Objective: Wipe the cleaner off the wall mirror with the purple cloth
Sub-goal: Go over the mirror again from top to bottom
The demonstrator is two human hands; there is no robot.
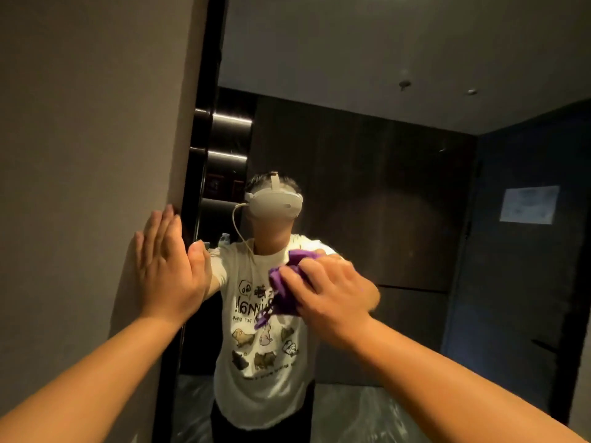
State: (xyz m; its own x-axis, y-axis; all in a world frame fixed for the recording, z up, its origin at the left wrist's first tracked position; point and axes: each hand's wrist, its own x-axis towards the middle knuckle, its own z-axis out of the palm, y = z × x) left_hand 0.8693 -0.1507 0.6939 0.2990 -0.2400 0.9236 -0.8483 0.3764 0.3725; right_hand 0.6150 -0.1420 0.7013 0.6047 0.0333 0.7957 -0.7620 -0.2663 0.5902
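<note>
A tall wall mirror (pixel 383 187) fills the middle and right of the view, edged on its left by a dark frame (pixel 204 123). At nine o'clock from the mirror stands a plain grey-beige wall (pixel 89 123). The room is dim. The glass reflects a dark panelled wall, a grey ceiling at twelve o'clock with small round fittings, lit shelves at ten o'clock, a pale sheet of paper (pixel 529 204) stuck on a dark blue surface at three o'clock, and a shiny grey floor at six o'clock. It also reflects the person, standing in a white printed T-shirt and a white headset.

The left hand (pixel 166 266) lies flat on the grey wall just beside the mirror's frame, at nine o'clock from centre, its fingers straight and together, thumb spread toward the glass.

The right hand (pixel 332 295) is near the centre of the mirror, its fingers curled around the purple cloth (pixel 283 289) and pressing it to the glass. The cloth is bunched under the fingertips and palm, spilling out at nine to eleven o'clock from the knuckles, with a loose corner hanging toward seven o'clock. No streaks of cleaner can be made out on the glass.
</note>
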